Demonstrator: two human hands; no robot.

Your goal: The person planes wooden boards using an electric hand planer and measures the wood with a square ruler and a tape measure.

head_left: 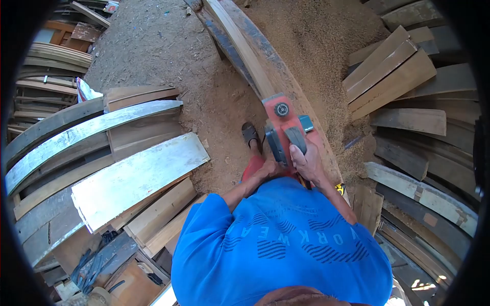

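A red power planer (278, 120) with a black front knob and dark side parts rests on a long wooden strip (245, 51), which lies along a narrow bench (298, 86). My right hand (308, 160) is wrapped round the planer's dark rear handle. Low at the planer's left rear side is my left hand (272, 167); its fingers are mostly hidden, so its hold cannot be made out.
Stacked boards (143, 163) fill the left side, a white-faced one uppermost. More planks (393, 71) lie piled on the right. Sawdust (316, 35) covers the ground beside the bench. My sandalled foot (250, 133) stands left of the bench.
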